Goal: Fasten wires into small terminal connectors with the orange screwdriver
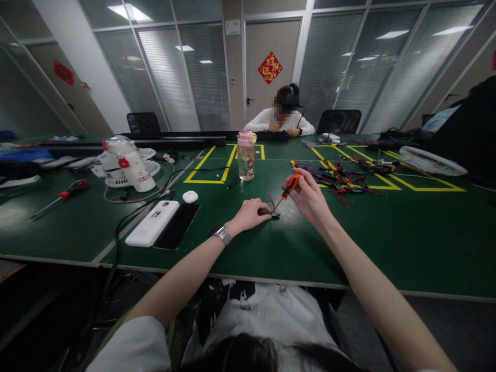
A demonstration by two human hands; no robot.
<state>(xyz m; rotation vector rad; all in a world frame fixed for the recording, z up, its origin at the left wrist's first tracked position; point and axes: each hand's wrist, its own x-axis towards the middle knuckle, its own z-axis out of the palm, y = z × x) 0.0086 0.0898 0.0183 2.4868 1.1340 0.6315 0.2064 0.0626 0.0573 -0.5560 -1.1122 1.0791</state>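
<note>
My right hand point(308, 194) grips a small orange-handled screwdriver point(290, 186), its tip angled down to a small dark part with red wires point(271, 212) on the green table point(387, 232). My left hand point(250, 214) rests on the table and pinches that small part to hold it in place. A watch sits on my left wrist.
A pink-capped bottle point(246, 155) stands behind my hands. Left lie a white power bank point(153, 223), a black phone point(178, 225), a white earbud case point(189, 196), a white fan point(129, 164) and a red screwdriver point(72, 190). A wire pile point(341, 181) lies right. A person sits opposite.
</note>
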